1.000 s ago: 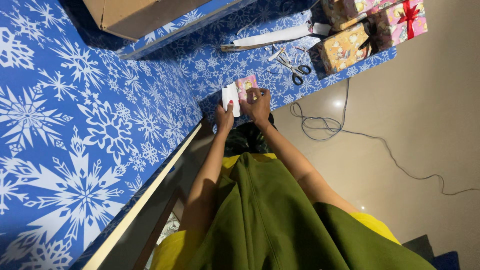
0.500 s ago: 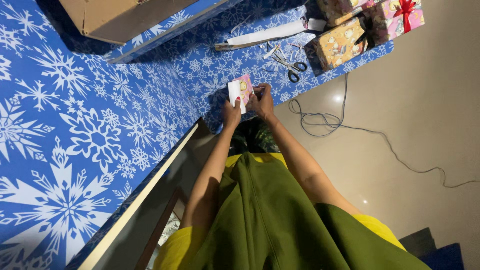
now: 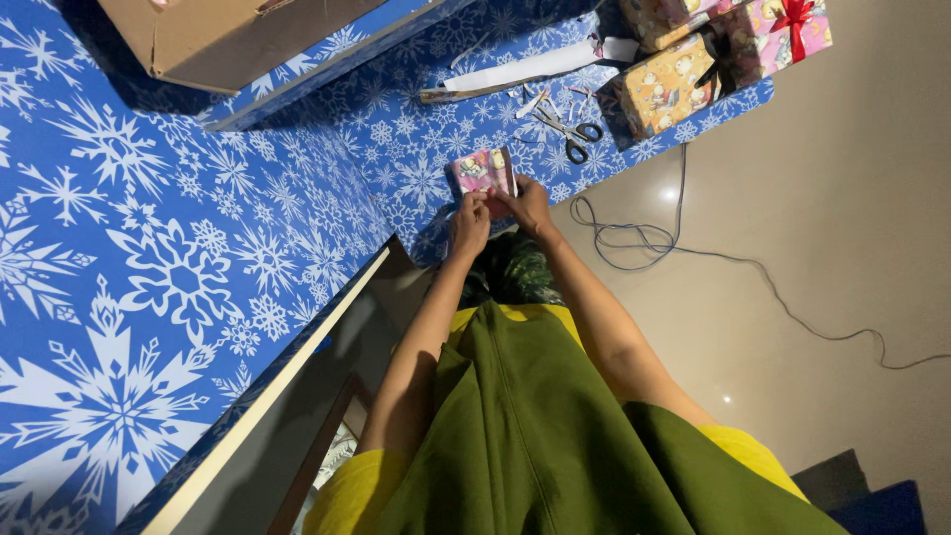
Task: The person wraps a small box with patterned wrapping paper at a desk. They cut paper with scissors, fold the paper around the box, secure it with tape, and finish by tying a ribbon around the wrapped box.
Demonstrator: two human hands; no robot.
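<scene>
Both of my hands hold a small pink patterned piece of wrapping paper above the edge of a blue snowflake-covered table. My left hand pinches its lower left edge. My right hand grips the lower right edge. The paper faces up with its printed side showing. A pair of scissors lies on the table just beyond the paper.
A brown cardboard box stands at the far left. A paper roll lies past the scissors. Wrapped gifts, one yellow and one pink with a red bow, sit at the table's far corner. A cable trails on the floor.
The paper has been turned, so its pink printed side now shows instead of the white back. Both hands keep their hold on it.
</scene>
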